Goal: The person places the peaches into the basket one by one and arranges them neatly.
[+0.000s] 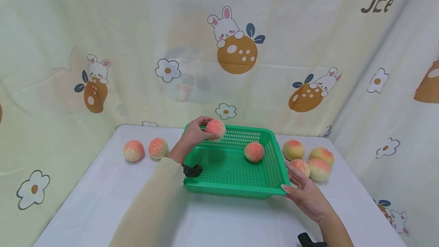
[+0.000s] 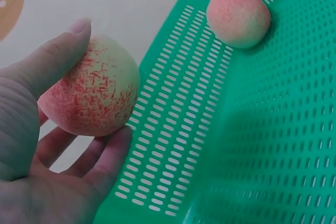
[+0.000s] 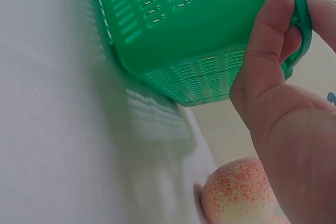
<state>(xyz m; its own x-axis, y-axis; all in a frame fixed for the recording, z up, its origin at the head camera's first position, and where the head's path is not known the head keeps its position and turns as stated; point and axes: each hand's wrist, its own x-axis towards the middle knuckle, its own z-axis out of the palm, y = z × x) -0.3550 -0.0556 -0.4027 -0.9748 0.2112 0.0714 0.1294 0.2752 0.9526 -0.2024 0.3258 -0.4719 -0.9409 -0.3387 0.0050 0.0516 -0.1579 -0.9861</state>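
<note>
My left hand (image 1: 197,132) grips a pink-speckled peach (image 1: 215,129) between thumb and fingers, over the back left part of a green plastic basket (image 1: 236,190). Seen from the left wrist, the held peach (image 2: 97,90) is beside the perforated basket wall (image 2: 163,114). Another peach (image 1: 254,152) lies inside the basket toward its right end. With my right hand (image 1: 305,193) I hold the basket's right rim near the front corner. In the right wrist view, fingers (image 3: 268,40) curl under that rim (image 3: 303,19).
Two peaches, one at the far left (image 1: 133,150) and one beside it (image 1: 158,148), lie on the white-covered table (image 1: 103,193). Several yellowish and pink peaches (image 1: 319,169) cluster right of the basket, close to my right hand. A printed curtain (image 1: 192,48) hangs behind the table.
</note>
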